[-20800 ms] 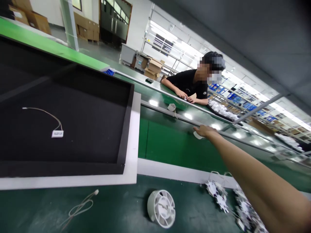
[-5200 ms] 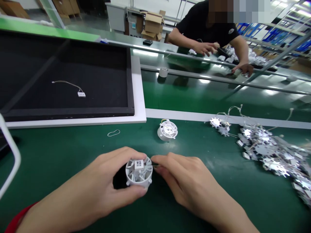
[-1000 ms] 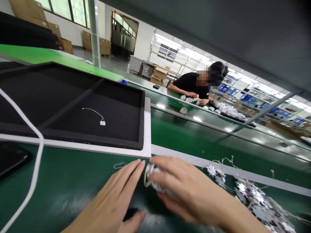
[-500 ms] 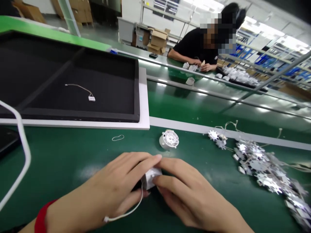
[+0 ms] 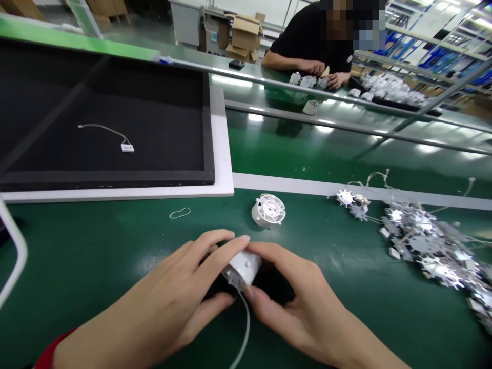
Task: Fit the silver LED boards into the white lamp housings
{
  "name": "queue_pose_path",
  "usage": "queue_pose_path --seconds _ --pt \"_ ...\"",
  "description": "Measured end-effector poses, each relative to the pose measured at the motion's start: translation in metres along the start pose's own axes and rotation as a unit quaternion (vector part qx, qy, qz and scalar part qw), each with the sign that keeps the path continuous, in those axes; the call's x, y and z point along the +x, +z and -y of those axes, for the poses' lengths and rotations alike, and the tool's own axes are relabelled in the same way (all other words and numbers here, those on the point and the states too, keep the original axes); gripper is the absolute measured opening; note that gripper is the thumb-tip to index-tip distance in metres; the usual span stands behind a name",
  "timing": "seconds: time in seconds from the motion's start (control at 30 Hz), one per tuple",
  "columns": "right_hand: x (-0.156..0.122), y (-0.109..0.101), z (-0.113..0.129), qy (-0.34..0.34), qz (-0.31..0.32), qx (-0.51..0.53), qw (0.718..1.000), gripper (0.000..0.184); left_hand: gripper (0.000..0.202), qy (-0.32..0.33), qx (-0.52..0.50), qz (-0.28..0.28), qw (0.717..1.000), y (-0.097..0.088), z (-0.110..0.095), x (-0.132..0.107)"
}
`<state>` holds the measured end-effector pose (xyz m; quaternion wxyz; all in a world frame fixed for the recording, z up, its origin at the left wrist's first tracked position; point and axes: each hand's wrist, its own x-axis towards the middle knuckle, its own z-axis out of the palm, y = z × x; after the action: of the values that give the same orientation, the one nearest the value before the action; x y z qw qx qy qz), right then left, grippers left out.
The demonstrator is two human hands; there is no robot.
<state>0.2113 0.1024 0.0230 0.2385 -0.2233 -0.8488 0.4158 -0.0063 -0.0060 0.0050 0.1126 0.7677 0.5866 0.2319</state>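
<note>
Both hands are clamped on a round white housing over the green bench. The left hand wraps across its top, and the right hand closes round it from the other side, so the grip is tight from both sides. A white cord runs down from the housing toward the person, so this unit seems to have its cord attached (how it is joined inside is hidden by the fingers).

Just beyond the hands, a second housing lies on the bench with its ribbed grille showing and no cord visible. To the right lies a tangled heap of star-shaped metal boards with wires, so much of the batch seems unused. A rubber band lies near the black tray, which holds a single lead. Across the line, a co-worker's hands work among more white parts.
</note>
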Motion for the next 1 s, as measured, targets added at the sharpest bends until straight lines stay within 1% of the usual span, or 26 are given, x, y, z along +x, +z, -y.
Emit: queue_pose_path --seconds 0.07,0.13,0.17,0.2,0.27,0.33,0.37,0.43,0.5,0.57,0.6,0.63,0.7,0.77,0.83,0.87,0.93,1.0 --pt "0.002 0.002 0.003 0.065 -0.001 0.101 0.993 0.039 0.046 0.006 0.011 -0.009 1.000 -0.003 -0.001 0.003" --pt "0.003 0.002 0.004 0.104 0.025 0.160 0.981 0.036 0.043 0.032 0.034 -0.013 0.999 -0.007 -0.002 0.006" --pt "0.003 0.002 0.004 0.108 0.032 0.154 0.982 0.035 0.041 0.047 0.040 -0.011 0.998 -0.009 -0.003 0.008" --pt "0.003 0.002 0.004 0.099 0.030 0.121 0.987 0.033 0.039 0.056 0.042 -0.011 0.997 -0.011 -0.002 0.010" --pt "0.001 0.000 0.002 0.050 -0.004 -0.001 0.999 0.030 0.035 0.067 0.043 -0.006 0.997 -0.013 -0.001 0.011" --pt "-0.001 -0.004 0.001 -0.014 -0.034 -0.109 0.993 0.032 0.033 0.058 0.047 -0.007 0.997 -0.012 0.000 0.012" --pt "-0.001 -0.007 0.001 -0.046 -0.035 -0.140 0.988 0.033 0.033 0.054 0.050 -0.011 0.997 -0.011 0.000 0.012" --pt "-0.001 -0.010 0.002 -0.108 -0.015 -0.171 0.979 0.033 0.033 0.053 0.046 -0.024 0.997 -0.008 0.000 0.011" --pt "0.000 -0.012 0.004 -0.165 0.003 -0.190 0.968 0.024 0.030 0.057 0.025 -0.032 0.998 -0.006 -0.001 0.010" --pt "0.001 -0.011 0.005 -0.194 -0.007 -0.198 0.961 0.016 0.028 0.061 0.005 -0.032 0.998 -0.005 -0.002 0.009" --pt "0.002 -0.010 0.004 -0.193 -0.020 -0.191 0.962 0.015 0.029 0.059 -0.002 -0.033 0.998 -0.005 -0.002 0.009" --pt "0.003 -0.009 0.002 -0.181 -0.032 -0.182 0.966 0.015 0.029 0.057 -0.004 -0.036 0.998 -0.005 -0.003 0.009" --pt "0.003 -0.009 -0.002 -0.131 -0.041 -0.159 0.978 0.016 0.032 0.061 0.010 -0.039 0.997 -0.006 -0.002 0.009" --pt "0.002 -0.010 -0.006 -0.069 -0.028 -0.151 0.986 0.020 0.033 0.059 0.019 -0.033 0.998 -0.006 -0.002 0.010" --pt "0.002 -0.012 -0.008 -0.020 -0.013 -0.157 0.987 0.024 0.033 0.058 0.022 -0.028 0.998 -0.007 -0.001 0.012" --pt "0.002 -0.012 -0.008 0.002 -0.006 -0.160 0.987 0.025 0.033 0.064 0.024 -0.021 0.997 -0.008 -0.001 0.013" --pt "0.002 -0.013 -0.004 0.048 0.009 -0.160 0.986 0.026 0.034 0.102 0.036 -0.005 0.994 -0.009 0.001 0.012" --pt "0.004 -0.013 0.001 0.099 0.038 -0.162 0.981 0.027 0.038 0.127 0.050 0.002 0.991 -0.008 0.004 0.008"
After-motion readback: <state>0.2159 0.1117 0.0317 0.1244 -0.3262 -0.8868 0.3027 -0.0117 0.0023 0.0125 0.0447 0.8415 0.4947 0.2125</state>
